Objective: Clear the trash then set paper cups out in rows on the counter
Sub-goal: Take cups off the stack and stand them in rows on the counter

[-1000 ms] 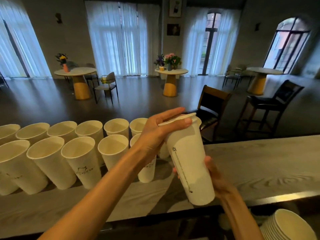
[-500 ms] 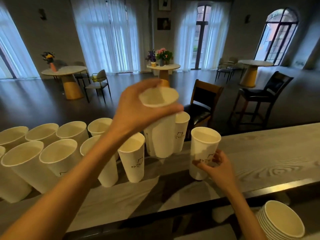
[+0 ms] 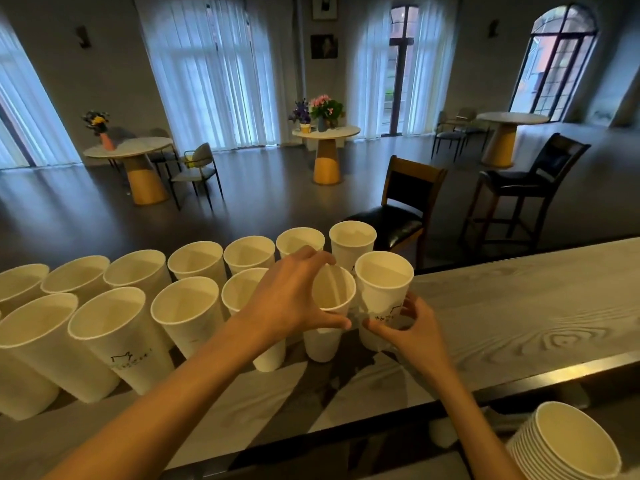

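My left hand (image 3: 291, 299) grips the rim of a paper cup (image 3: 327, 323) on the counter (image 3: 519, 313); at its three o'clock, my right hand (image 3: 407, 327) pinches the next cup (image 3: 382, 292).

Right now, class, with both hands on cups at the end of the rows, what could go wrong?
1. The left hand grips its cup by the rim; squeezing may crush it.
2. That cup touches the right hand's cup; a nudge might topple neighbours.
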{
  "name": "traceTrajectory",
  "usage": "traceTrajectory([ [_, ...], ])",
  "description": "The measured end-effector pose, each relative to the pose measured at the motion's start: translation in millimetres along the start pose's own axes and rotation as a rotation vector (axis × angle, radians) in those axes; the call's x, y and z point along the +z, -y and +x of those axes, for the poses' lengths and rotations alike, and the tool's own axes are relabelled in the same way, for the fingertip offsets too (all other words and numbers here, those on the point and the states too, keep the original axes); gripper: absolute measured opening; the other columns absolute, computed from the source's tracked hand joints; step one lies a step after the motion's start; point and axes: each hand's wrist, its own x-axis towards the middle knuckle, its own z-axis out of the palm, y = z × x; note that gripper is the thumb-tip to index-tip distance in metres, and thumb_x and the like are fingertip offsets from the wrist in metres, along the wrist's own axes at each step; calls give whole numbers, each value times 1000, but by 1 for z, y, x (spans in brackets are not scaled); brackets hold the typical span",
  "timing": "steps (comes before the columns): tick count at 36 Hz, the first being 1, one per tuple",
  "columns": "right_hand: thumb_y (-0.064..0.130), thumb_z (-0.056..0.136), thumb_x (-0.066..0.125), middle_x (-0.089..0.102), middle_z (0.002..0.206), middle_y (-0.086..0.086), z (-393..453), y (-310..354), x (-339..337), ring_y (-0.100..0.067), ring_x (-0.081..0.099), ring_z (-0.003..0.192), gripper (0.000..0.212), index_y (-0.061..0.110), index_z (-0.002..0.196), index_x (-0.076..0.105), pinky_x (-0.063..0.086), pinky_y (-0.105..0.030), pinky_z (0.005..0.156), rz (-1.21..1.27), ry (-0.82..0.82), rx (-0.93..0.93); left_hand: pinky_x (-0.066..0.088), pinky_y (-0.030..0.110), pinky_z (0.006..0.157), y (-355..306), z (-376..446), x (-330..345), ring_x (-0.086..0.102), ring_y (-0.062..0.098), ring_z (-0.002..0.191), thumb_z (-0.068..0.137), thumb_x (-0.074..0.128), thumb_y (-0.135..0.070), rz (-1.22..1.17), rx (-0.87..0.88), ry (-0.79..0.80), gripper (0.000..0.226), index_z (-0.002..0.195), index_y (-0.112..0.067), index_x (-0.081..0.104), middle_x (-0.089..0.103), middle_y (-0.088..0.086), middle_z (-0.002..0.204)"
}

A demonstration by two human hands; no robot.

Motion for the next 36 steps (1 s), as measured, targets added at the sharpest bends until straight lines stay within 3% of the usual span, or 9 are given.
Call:
traceTrajectory([
  [5, 46, 61, 90, 58, 131, 10, 4, -3, 5, -12, 55, 120, 86, 36, 134, 47, 54, -47, 96, -1, -2, 5, 47, 30, 95, 1, 2, 1, 55, 15, 122, 62, 77, -77, 71, 9, -23, 93, 140, -33, 52, 57, -6, 142],
  [11, 47, 60, 91, 56, 134, 10, 6, -4, 10, -12, 54, 122, 92, 36, 138, 44, 54, -47, 97, -13, 10, 20, 31, 38, 115, 3, 2, -4, 45, 16, 135, 67, 68, -82, 208, -11, -21, 89, 141, -34, 52, 53, -6, 148],
  [20, 49, 56, 91, 58, 131, 11, 6, -2, 13, -13, 56, 120, 91, 39, 135, 45, 55, -49, 95, -1, 24, 40, 40, 39, 111, 3, 1, -6, 52, 17, 130, 69, 69, -80, 192, -46, 0, 88, 139, -30, 54, 57, -4, 145],
  [26, 55, 50, 91, 57, 131, 12, 2, 0, 11, -12, 56, 119, 97, 44, 133, 43, 54, -49, 97, -24, 55, 59, 35, 39, 115, 0, 0, -9, 47, 18, 135, 72, 68, -79, 238, -60, 17, 88, 143, -30, 50, 53, -4, 150],
  [30, 55, 50, 91, 55, 137, 8, -3, 0, 10, -12, 54, 122, 105, 38, 140, 39, 51, -48, 100, -52, 78, 81, 30, 41, 118, -2, -2, -11, 43, 19, 139, 73, 67, -79, 242, -64, 25, 89, 145, -31, 48, 48, -4, 153],
  [36, 32, 65, 91, 50, 143, 4, -13, 8, 5, -17, 50, 129, 98, 30, 145, 35, 48, -43, 105, -59, 155, 95, 28, 44, 120, -3, -4, -15, 41, 20, 140, 72, 67, -79, 221, -55, 27, 89, 144, -31, 48, 47, -4, 153],
])
